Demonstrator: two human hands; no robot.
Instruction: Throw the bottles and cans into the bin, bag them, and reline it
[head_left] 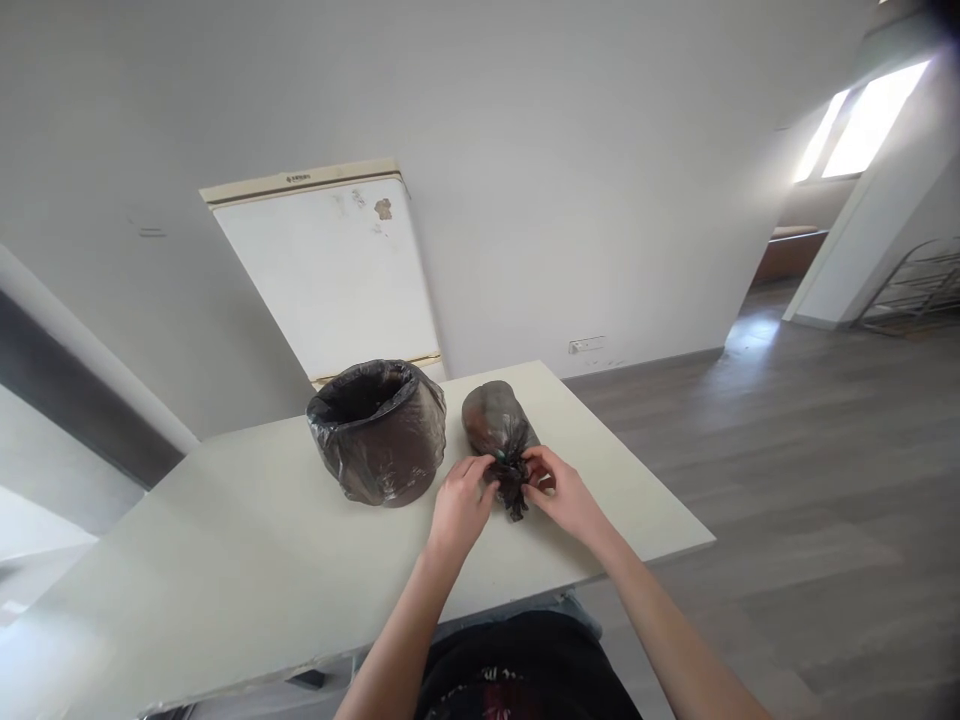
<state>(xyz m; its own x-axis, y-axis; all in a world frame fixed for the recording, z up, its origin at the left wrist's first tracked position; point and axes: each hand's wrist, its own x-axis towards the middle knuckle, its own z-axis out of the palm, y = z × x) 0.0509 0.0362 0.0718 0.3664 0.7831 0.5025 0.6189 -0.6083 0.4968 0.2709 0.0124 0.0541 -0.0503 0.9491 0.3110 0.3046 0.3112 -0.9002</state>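
Observation:
A filled black plastic garbage bag (495, 415) lies on the pale tabletop (300, 580), its gathered neck pointing toward me. My left hand (463, 500) pinches the bunched neck from the left side. From the right, my right hand (559, 490) has its fingers closed on the same crumpled plastic. What the bag holds is hidden, though a brownish shape shows dimly through the film. Left of my hands stands a round bin (382, 440) lined with a dark translucent bag, whose edge is folded over the rim.
Behind the table, a white refrigerator (330, 275) stands against the grey wall. A wall socket (586, 344) sits low on that wall. Grey wood-look floor (750, 470) runs along the table's right edge. A metal rack (915, 290) is at the far right, near a doorway.

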